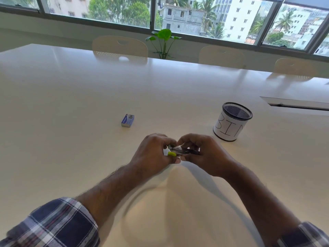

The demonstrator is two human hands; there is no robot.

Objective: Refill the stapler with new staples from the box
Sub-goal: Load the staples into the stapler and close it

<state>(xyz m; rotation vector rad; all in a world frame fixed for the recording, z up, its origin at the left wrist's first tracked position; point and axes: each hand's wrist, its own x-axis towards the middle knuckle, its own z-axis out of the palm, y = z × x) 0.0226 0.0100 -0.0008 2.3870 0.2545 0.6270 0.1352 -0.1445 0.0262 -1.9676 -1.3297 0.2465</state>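
Bottom corners of the frame are just plaid sleeves, left sleeve point(51, 225) and a bit of the right sleeve point(306, 236), with bare forearms running up to the middle. Dead centre, both hands are bunched around the stapler point(183, 151): the left hand point(153, 152) pinches its left end, where a lime-green bit pokes out, and the right hand point(203, 154) is clamped over the dark metal part. Fingers cover most of it, so can't tell if it's open or how it's loaded.

Up and left of the hands, well apart from them, the staple box point(127, 120) lies flat on the white table point(71, 104), blue and white; the print on it is too small to read. Nothing sits between it and the hands.

Right of centre stands a black mesh cup point(231, 122) wrapped in white paper with "BIN" hand-lettered on it.

Further up: three pale chairs point(120, 46) along the far edge, a leafy plant point(164, 41) between two of them, then windows point(195, 15) across the top showing buildings and palms.
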